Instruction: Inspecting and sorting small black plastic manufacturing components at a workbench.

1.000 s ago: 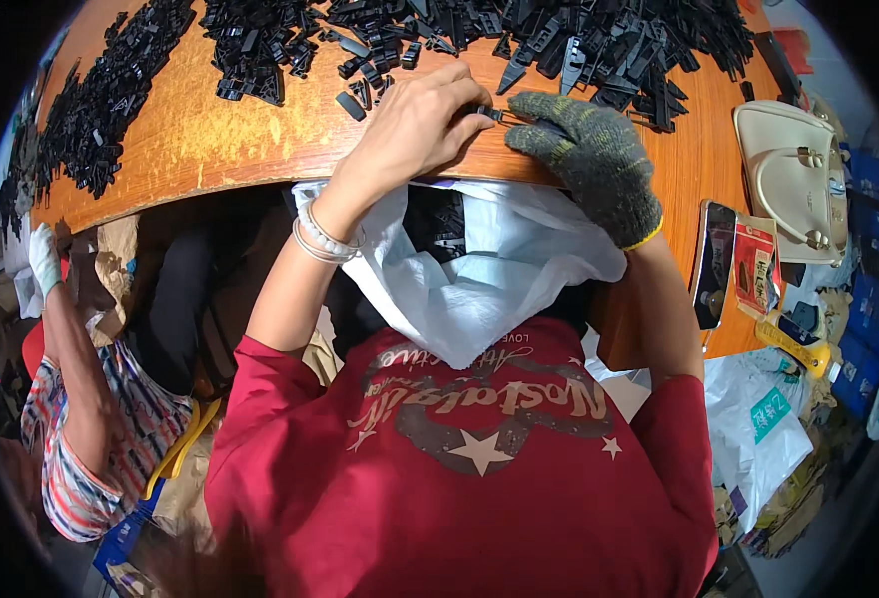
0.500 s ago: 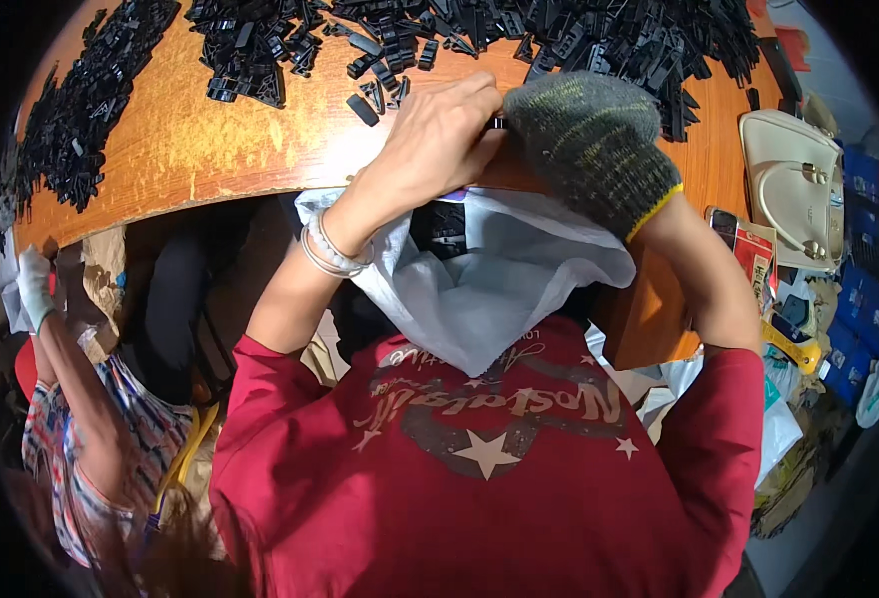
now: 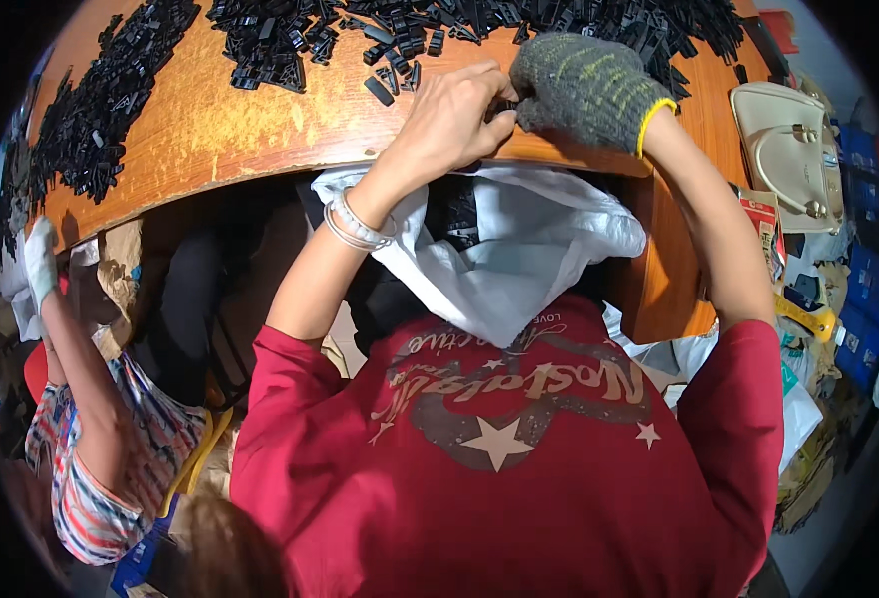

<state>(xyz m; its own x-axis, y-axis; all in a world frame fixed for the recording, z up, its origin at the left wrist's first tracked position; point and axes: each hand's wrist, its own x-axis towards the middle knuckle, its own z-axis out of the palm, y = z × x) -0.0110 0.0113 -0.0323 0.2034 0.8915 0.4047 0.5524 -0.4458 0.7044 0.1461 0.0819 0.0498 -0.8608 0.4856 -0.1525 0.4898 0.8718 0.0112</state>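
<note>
My bare left hand (image 3: 452, 118) and my right hand (image 3: 581, 88), in a grey knit glove with a yellow cuff, meet at the near edge of the wooden table (image 3: 210, 130). Both pinch a small black plastic piece (image 3: 500, 108) between their fingertips. Silver bangles circle my left wrist. Just below the table edge hangs an open white plastic bag (image 3: 519, 249) with black pieces inside. A long heap of small black plastic parts (image 3: 479, 20) lies across the far side of the table.
Another heap of black parts (image 3: 86, 140) lies at the table's left end. A co-worker in a striped shirt sits at the left, one white-gloved hand (image 3: 39, 261) raised to the table edge. A cream handbag (image 3: 793, 149) and assorted packages sit at the right.
Both my hands have shifted slightly along the table edge and drawn closer together over the small black piece. The view has tilted, so the table sits higher.
</note>
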